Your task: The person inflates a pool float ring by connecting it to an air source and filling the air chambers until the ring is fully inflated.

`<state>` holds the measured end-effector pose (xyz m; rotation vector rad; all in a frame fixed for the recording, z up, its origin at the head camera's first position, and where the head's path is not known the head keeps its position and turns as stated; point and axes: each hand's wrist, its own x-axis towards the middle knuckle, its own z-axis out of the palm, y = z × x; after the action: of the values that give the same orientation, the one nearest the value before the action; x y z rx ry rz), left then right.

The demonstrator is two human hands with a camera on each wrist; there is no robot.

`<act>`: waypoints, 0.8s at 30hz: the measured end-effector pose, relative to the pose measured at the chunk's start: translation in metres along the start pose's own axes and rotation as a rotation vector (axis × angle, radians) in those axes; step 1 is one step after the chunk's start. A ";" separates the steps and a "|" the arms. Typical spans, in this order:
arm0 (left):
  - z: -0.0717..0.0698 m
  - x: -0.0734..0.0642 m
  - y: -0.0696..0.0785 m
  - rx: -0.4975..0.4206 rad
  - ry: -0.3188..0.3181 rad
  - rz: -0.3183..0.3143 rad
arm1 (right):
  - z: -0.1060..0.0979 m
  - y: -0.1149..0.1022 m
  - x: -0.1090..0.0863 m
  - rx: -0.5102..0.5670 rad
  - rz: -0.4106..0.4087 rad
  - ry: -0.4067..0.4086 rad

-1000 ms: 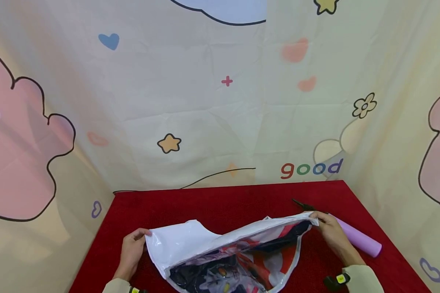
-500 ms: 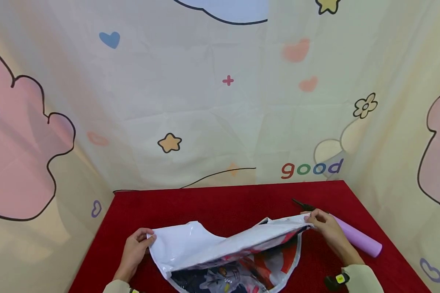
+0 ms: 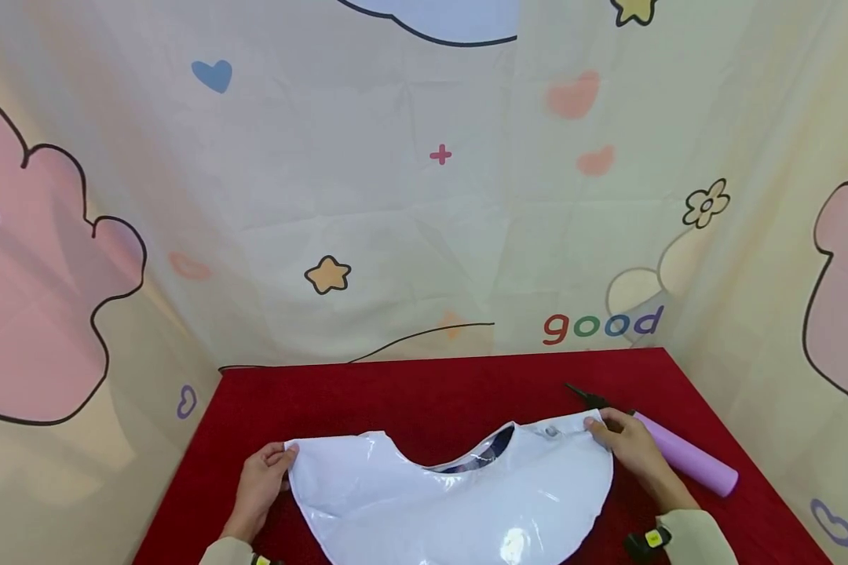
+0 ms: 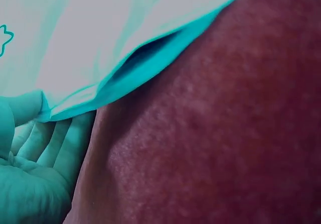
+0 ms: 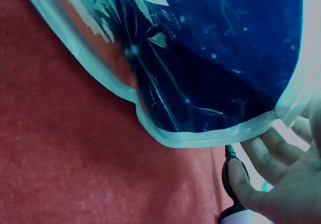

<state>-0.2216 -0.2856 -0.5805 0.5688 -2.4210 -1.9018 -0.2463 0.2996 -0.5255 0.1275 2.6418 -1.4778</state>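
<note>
A limp white plastic swim ring [image 3: 452, 502], deflated and folded in half, spreads over the front of the red table. A curved notch in its top edge exposes a strip of dark print, and a small round valve [image 3: 552, 431] shows near the right corner. My left hand [image 3: 260, 479] pinches the left corner between thumb and fingers. At the opposite corner, my right hand [image 3: 632, 447] pinches the edge with its thumb on top. The underside carries a dark blue, glossy print [image 5: 220, 53] in the right wrist view. The ring's front part runs out of the head view.
A purple cylinder [image 3: 689, 455] with a black nozzle end [image 3: 588, 397], like a hand pump, lies to the right, partly behind my right hand. Red cloth covers the table [image 3: 396, 392]. A printed curtain [image 3: 410, 235] hangs behind and along both sides.
The ring's near half, which sagged open and showed its coloured print, has swung so the white face now lies upward. My right hand shifted its grip on the corner; my left hand barely moved.
</note>
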 end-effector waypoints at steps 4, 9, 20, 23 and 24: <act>0.000 0.000 0.000 -0.014 0.008 -0.003 | -0.001 -0.003 0.000 -0.023 -0.034 0.066; -0.001 0.000 -0.001 -0.034 0.014 -0.005 | -0.005 -0.002 0.000 0.004 -0.001 0.136; -0.006 -0.003 0.011 -0.067 0.060 0.005 | -0.005 -0.003 -0.003 0.225 0.057 0.194; -0.007 -0.004 0.012 -0.058 0.081 0.002 | -0.004 -0.004 -0.004 0.276 0.037 0.228; -0.007 -0.005 0.013 -0.055 0.087 0.001 | -0.003 -0.004 -0.005 0.301 0.035 0.245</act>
<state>-0.2190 -0.2886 -0.5656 0.6342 -2.3087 -1.8940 -0.2423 0.2999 -0.5195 0.4028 2.5539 -1.9521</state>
